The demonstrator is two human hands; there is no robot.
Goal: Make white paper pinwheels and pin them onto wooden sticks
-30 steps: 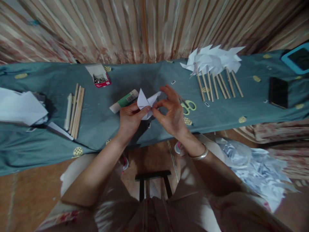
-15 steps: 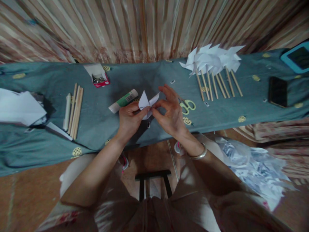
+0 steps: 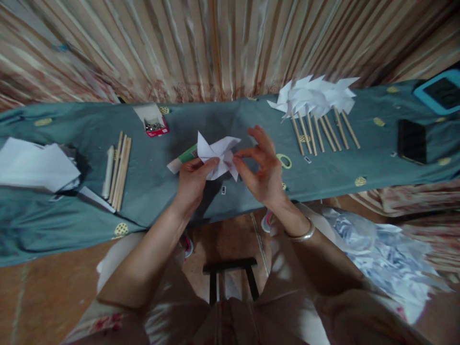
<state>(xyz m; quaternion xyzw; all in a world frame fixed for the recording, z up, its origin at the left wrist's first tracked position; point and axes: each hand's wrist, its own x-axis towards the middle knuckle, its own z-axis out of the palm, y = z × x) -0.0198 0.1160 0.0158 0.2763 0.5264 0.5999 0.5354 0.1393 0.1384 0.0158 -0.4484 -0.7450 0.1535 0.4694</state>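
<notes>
A white paper pinwheel [image 3: 222, 149] with several folded blades is held over the table. My left hand [image 3: 194, 184] grips it from the left, its thumb pressed near the centre. On the other side, my right hand [image 3: 262, 172] pinches thumb and forefinger together at the right blade's edge, other fingers raised. Behind the left hand lies a green and white glue stick [image 3: 187, 154], partly covered by the paper. Light green scissors [image 3: 284, 161] show one handle beside my right hand; the hand hides the rest.
Finished-looking pinwheels on sticks [image 3: 316, 96] lie at the back right, with a black phone [image 3: 411, 141] and blue-framed tablet [image 3: 443, 92] beyond. Leftward are a box of metal pins [image 3: 155, 127], wooden sticks [image 3: 121, 172] and stacked paper [image 3: 36, 165]. A bag of paper scraps [image 3: 388, 254] sits at lower right.
The pinwheel's blades have spread and now face up more. My right fingertips have moved from its centre to its right edge. The view has shifted slightly.
</notes>
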